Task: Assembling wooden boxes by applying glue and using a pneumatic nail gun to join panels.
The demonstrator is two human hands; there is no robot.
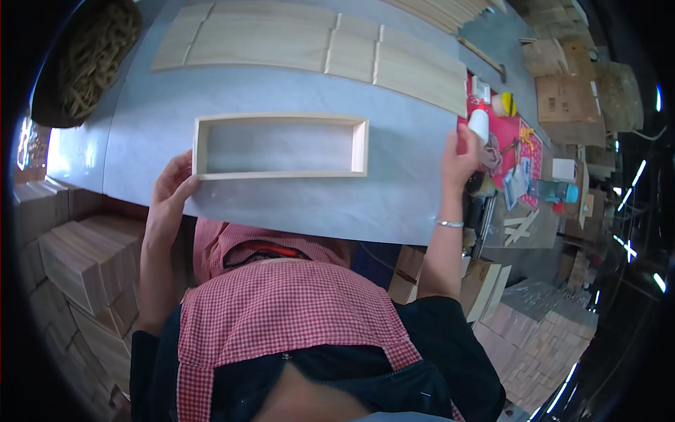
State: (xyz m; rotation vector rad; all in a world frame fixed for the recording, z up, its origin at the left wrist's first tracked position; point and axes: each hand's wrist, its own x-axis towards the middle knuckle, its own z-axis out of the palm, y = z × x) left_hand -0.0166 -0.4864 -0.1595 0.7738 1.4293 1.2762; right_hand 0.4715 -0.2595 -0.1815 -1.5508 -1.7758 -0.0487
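- Nearest us is the checked apron (288,299), its front facing the near edge of the grey table (408,193).
- Our left hand (170,184) is at the left end of the wooden frame (281,175), fingers along its outer side and thumb by the near corner, probably to steady it; we cannot tell whether they pinch the wood.
- The frame lies flat in front of us, long side toward us, which seems to leave every wall within reach.
- Our right hand (460,158) is well apart from it, at the white bottle (479,124); fingers and bottle overlap, so we cannot tell how firm the grip is.
- Thin boards (260,35) lie in a row beyond the frame, perhaps set there to leave us working room.
- Around the right hand, the red cloth (500,126) carries a yellow roll (505,104) and small clutter, which could snag our wrist.
- Farther right stands a clear bottle (552,190); a hammer (489,62) lies beyond the cloth.
- Stacked wooden pieces (91,260) crowd our left side, below the tabletop.
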